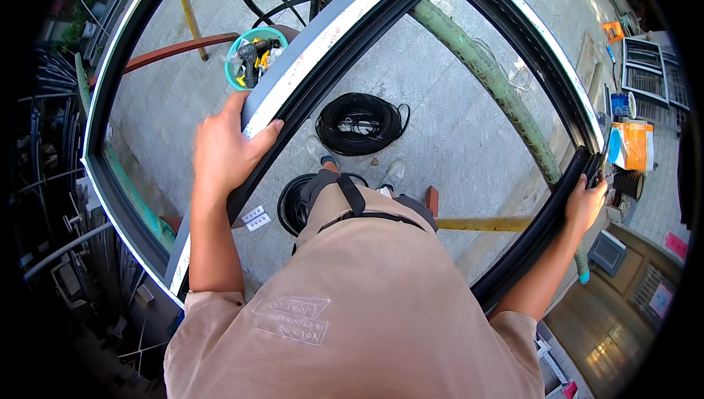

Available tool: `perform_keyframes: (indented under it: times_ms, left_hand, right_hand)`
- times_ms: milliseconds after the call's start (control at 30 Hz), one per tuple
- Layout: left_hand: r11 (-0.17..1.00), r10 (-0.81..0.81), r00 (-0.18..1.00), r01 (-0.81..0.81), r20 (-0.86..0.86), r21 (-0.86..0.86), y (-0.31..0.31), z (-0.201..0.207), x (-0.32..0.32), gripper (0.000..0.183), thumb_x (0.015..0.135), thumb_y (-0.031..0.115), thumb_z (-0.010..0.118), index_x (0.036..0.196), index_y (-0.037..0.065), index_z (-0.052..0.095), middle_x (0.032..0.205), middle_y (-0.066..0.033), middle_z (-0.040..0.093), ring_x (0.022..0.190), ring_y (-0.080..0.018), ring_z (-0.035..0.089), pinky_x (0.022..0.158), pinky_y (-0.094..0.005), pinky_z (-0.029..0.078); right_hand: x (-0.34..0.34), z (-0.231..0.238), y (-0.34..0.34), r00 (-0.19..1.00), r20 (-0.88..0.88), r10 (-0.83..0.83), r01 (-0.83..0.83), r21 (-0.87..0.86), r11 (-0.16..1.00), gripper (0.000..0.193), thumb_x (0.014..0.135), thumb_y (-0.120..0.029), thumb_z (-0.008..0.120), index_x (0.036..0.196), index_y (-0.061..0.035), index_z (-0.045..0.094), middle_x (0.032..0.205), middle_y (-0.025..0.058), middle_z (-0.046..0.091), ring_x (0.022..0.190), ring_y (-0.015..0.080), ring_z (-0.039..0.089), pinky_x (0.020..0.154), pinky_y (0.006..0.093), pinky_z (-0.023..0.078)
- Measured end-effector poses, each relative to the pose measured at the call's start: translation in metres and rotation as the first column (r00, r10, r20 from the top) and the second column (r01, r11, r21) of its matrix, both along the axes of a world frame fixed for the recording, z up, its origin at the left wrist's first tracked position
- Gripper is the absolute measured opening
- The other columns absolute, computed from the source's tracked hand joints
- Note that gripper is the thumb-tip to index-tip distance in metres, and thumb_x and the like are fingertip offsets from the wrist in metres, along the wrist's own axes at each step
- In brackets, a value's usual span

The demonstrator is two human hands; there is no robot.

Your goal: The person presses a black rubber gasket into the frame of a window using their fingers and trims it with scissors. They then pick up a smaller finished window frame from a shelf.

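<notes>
A large metal window frame [323, 45] with two openings spans the view in front of my body. White and grey strips cover its faces, and its inner edges are black. Wrapped over the frame's middle bar is my left hand [229, 148], thumb on the near side and fingers hidden beyond it. At the right, my right hand [584, 205] is closed around the frame's black side bar near a corner. Through the right opening, a coil of black rubber strip [330, 126] shows on the floor.
A teal basin [230, 76] holding a power drill [251, 56] stands beyond the middle bar. Green pipes [488, 76] and a yellow bar [484, 224] run below the frame. A second black coil [287, 205] lies by my legs. Metal stock crowds the left; an orange-and-white container [636, 146] stands right.
</notes>
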State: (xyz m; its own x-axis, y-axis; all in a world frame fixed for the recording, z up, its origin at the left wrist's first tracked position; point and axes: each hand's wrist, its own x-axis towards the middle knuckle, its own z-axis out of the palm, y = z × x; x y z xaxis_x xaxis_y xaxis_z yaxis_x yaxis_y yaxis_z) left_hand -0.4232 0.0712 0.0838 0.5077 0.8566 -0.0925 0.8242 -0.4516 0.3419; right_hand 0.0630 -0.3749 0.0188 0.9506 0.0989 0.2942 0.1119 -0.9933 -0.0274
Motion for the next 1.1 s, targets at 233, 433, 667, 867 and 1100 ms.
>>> perform_keyframes:
  times_ms: [233,433,667,867,1100]
  left_hand:
    - [1.0,-0.007,1.0,0.007,0.015,-0.014,0.001,0.001,-0.001,0.067,0.082,0.043,0.083,0.131,0.0,0.069,0.098,-0.0297,0.077,0.091,-0.0446,0.078,0.086,-0.0494,0.061]
    - [0.999,-0.03,0.998,0.031,0.052,-0.033,0.003,0.003,-0.003,0.063,0.082,0.042,0.083,0.13,0.003,0.069,0.096,-0.0286,0.077,0.09,-0.0456,0.077,0.085,-0.051,0.06]
    - [0.999,-0.021,0.997,0.024,0.075,-0.042,0.003,0.001,-0.006,0.059,0.083,0.042,0.083,0.125,0.004,0.069,0.091,-0.0265,0.077,0.087,-0.0444,0.077,0.085,-0.0519,0.06]
    - [0.998,-0.012,0.997,0.017,0.073,-0.067,0.002,0.006,-0.007,0.059,0.082,0.041,0.083,0.125,0.004,0.069,0.093,-0.0267,0.077,0.088,-0.0446,0.077,0.086,-0.0514,0.06]
    - [0.997,-0.021,0.995,0.028,0.098,-0.072,0.005,0.0,-0.008,0.059,0.082,0.038,0.084,0.127,0.004,0.069,0.095,-0.028,0.077,0.088,-0.0453,0.077,0.086,-0.0504,0.06]
  right_hand:
    - [-0.007,0.002,0.007,1.0,0.006,-0.014,0.014,0.009,1.0,0.056,0.103,-0.04,0.069,0.152,-0.0176,0.052,0.133,0.0247,0.066,0.126,0.0445,0.064,0.102,0.0539,0.052]
    - [-0.008,0.001,0.002,0.997,0.044,0.06,-0.063,0.073,0.995,0.049,0.104,-0.032,0.07,0.147,-0.0127,0.057,0.128,0.0244,0.069,0.122,0.0444,0.063,0.101,0.0521,0.05]
    - [-0.001,-0.005,-0.005,0.991,0.089,0.097,-0.102,0.061,0.993,0.048,0.105,-0.031,0.068,0.146,-0.0082,0.059,0.128,0.0237,0.07,0.121,0.0444,0.063,0.103,0.051,0.049]
    - [0.004,-0.005,-0.008,0.992,0.099,0.074,-0.079,0.042,0.996,0.049,0.106,-0.033,0.066,0.149,-0.009,0.059,0.127,0.0243,0.07,0.122,0.0443,0.063,0.103,0.0505,0.05]
    - [-0.002,0.006,0.002,0.977,0.211,0.031,-0.048,0.075,0.996,0.048,0.107,-0.035,0.066,0.149,-0.0123,0.06,0.128,0.0218,0.069,0.12,0.0418,0.064,0.102,0.0495,0.05]
